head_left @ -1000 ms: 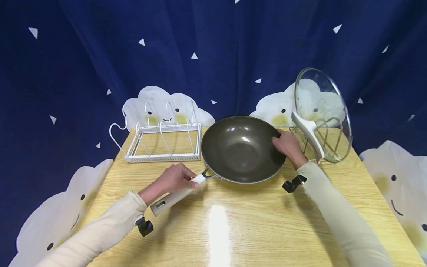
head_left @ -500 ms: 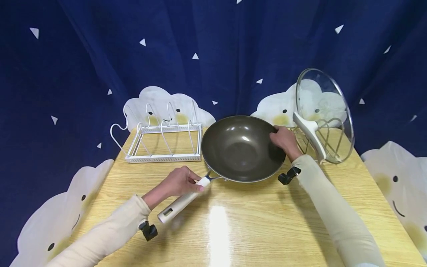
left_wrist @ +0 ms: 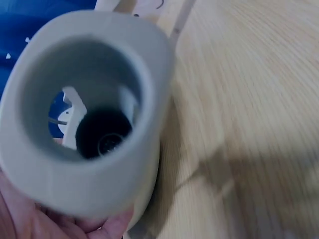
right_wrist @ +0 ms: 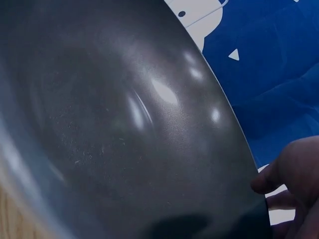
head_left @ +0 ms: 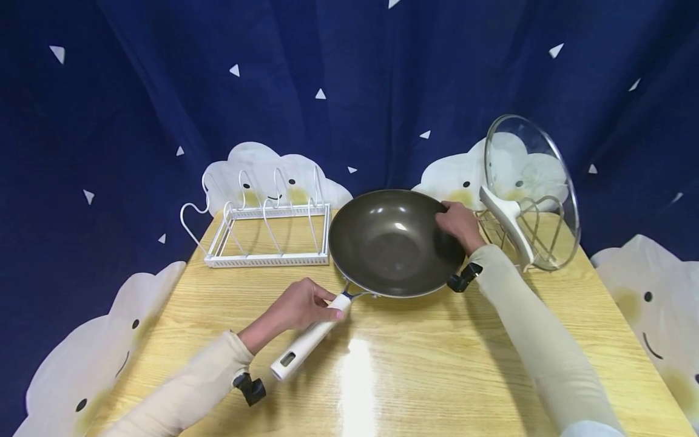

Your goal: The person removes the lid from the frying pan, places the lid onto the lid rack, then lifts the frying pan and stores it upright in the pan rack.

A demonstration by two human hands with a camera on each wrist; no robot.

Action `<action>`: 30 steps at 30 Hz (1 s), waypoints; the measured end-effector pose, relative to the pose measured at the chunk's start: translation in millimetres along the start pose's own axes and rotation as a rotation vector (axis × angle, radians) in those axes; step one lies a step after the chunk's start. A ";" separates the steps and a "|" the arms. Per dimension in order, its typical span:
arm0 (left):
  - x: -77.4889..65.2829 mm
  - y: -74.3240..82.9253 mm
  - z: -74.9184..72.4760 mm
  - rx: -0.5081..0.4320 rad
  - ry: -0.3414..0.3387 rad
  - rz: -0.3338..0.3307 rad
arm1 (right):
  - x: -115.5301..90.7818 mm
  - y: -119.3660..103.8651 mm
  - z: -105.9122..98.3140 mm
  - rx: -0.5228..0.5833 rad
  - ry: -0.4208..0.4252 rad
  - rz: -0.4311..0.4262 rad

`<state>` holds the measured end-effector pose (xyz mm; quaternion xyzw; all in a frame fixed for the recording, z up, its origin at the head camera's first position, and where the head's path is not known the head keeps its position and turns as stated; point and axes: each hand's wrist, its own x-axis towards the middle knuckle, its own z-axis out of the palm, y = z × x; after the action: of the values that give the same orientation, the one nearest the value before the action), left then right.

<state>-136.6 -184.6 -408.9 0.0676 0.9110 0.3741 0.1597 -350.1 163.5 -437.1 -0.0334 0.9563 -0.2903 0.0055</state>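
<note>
A dark, deep wok (head_left: 393, 249) with a pale handle (head_left: 306, 346) is between my hands, tilted so its inside faces me. My left hand (head_left: 306, 303) grips the handle near the wok's body; in the left wrist view the handle's hollow end (left_wrist: 84, 184) fills much of the picture, with curled fingers below it. My right hand (head_left: 459, 223) pinches the right rim, thumb (right_wrist: 264, 181) inside and fingers behind the wall. From the right wrist the wok's glossy inner surface (right_wrist: 124, 149) takes up most of the view. Whether the underside touches the table cannot be told.
To the left stands a white wire rack (head_left: 273, 260) with upright loops. A glass lid (head_left: 530, 158) with a white handle (head_left: 508, 218) leans upright in a wire stand (head_left: 546, 224) at the right. Behind the wooden table (head_left: 437, 364) hangs a blue curtain (head_left: 349, 73).
The wok's handle has swung right and toward me, with my left hand following it. My right hand has moved slightly left and away from me along with the rim. The wok's body stays about in place.
</note>
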 end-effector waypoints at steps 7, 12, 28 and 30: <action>0.4 -0.1 11.7 -0.074 0.017 0.020 | 10.1 -0.3 0.7 -0.020 -0.005 -0.020; -0.3 1.8 19.4 -0.136 0.036 0.005 | 19.2 -2.7 1.1 -0.025 -0.031 -0.030; 3.2 1.4 45.0 -0.346 0.107 0.026 | 42.4 -6.4 0.6 -0.041 -0.113 -0.079; 3.7 1.5 49.3 -0.375 0.110 0.030 | 44.9 -6.1 1.6 -0.038 -0.115 -0.077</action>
<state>-123.3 -150.0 -441.7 0.0299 0.8317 0.5426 0.1139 -394.5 154.6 -434.6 -0.0869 0.9578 -0.2695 0.0488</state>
